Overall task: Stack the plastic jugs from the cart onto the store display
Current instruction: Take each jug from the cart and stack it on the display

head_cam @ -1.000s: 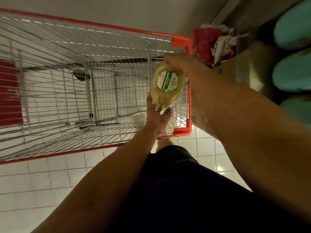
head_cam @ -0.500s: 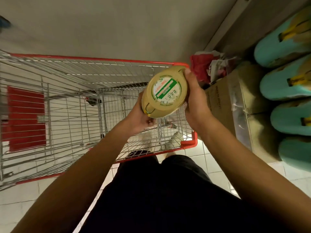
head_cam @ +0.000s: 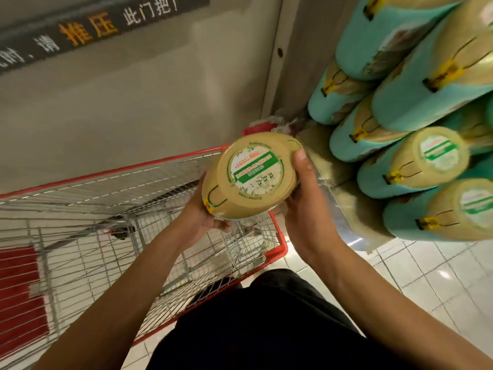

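Gripping the yellowish jug (head_cam: pixel 253 182) from both sides, the hands hold it above the near right corner of the red-rimmed cart (head_cam: pixel 278 245): left hand (head_cam: pixel 208 217) curled under its lower edge, right hand (head_cam: pixel 306 206) wrapped round its flank. Farther right, stacked jugs (head_cam: pixel 426 161) fill the display.

Grey door (head_cam: pixel 133 102) with dark lettered strip (head_cam: pixel 93 25); white floor tiles (head_cam: pixel 440 276); red bundle (head_cam: pixel 257 128), possibly cloth, in corner.
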A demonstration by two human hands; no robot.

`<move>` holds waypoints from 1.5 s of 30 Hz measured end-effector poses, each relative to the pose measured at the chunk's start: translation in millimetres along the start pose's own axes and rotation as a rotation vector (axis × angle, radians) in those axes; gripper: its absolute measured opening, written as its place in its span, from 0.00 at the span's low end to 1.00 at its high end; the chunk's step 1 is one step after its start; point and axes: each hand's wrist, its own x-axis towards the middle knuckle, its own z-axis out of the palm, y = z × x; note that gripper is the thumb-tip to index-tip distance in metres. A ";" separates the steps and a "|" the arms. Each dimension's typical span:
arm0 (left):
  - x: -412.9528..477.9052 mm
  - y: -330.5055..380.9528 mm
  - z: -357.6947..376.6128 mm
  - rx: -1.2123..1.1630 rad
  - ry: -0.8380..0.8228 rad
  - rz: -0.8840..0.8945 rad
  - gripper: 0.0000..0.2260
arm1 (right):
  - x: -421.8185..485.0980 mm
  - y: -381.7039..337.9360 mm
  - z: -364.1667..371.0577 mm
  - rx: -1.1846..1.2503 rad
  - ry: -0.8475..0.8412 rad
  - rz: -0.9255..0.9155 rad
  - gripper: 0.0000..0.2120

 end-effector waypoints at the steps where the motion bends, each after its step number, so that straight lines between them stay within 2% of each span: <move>1: 0.3 5.0 10.6 0.019 0.001 -0.001 0.22 | -2.8 -5.7 -4.5 0.007 0.010 -0.019 0.32; 5: 0.4 17.9 48.1 0.052 -0.058 0.011 0.21 | -16.9 -25.5 -27.3 0.031 0.084 -0.100 0.28; 10: 3.0 23.1 87.0 -0.004 -0.171 0.033 0.23 | -34.5 -47.0 -59.4 -0.002 0.186 -0.238 0.18; 16: 6.5 33.9 140.9 0.077 -0.302 0.026 0.30 | -52.0 -77.5 -100.7 0.048 0.273 -0.347 0.16; 21: 13.5 37.6 191.0 0.048 -0.345 0.026 0.26 | -60.2 -105.5 -134.5 -0.050 0.359 -0.267 0.19; 25: 17.5 43.4 226.0 -0.013 -0.356 0.006 0.19 | -54.5 -129.5 -157.6 0.057 0.322 -0.372 0.19; 29: 20.7 54.4 257.4 -0.093 -0.336 -0.027 0.13 | -43.4 -145.1 -179.8 0.023 0.340 -0.428 0.19; 33: 18.6 69.1 278.4 -0.144 -0.347 -0.065 0.15 | -29.7 -158.2 -200.7 0.034 0.335 -0.455 0.18; 36: 21.6 77.0 290.9 -0.189 -0.344 -0.080 0.12 | -22.3 -165.9 -212.1 0.044 0.332 -0.454 0.20; 42: 25.4 80.4 305.0 -0.231 -0.325 -0.087 0.22 | -8.9 -173.3 -227.8 0.100 0.309 -0.431 0.26; 45: 26.5 79.6 311.7 -0.221 -0.302 -0.065 0.20 | -2.5 -173.9 -232.6 0.098 0.308 -0.436 0.27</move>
